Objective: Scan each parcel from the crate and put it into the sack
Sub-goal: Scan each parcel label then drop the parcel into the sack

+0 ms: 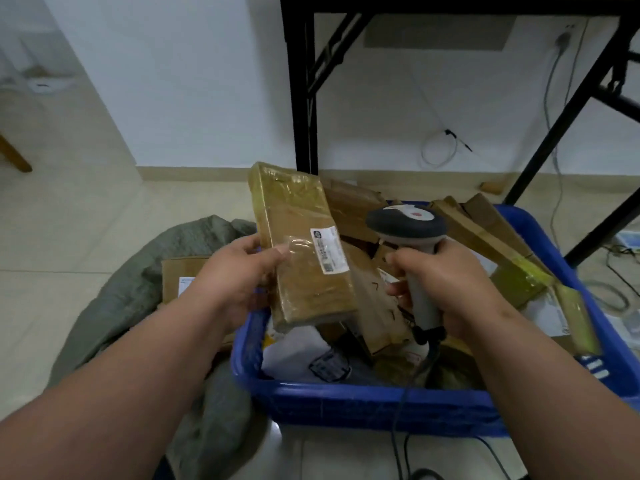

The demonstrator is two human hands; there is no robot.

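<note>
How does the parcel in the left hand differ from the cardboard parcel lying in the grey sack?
The held parcel is lifted over the blue crate, gripped by the left hand; the sack parcel lies at rest in the grey sack. The held parcel is wrapped in glossy tape and fully visible; the sack parcel looks plain and is partly hidden. Both are brown with white labels.

small parcel-sorting room: blue crate (363, 403) of taped parcels on tiled floor (69, 237), grey sack (138, 282), folding table legs (304, 98), loose cables (550, 98)

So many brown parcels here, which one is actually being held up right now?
The long tape-wrapped parcel with the white label, gripped by the left hand above the blue crate; the others lie loose inside.
</note>
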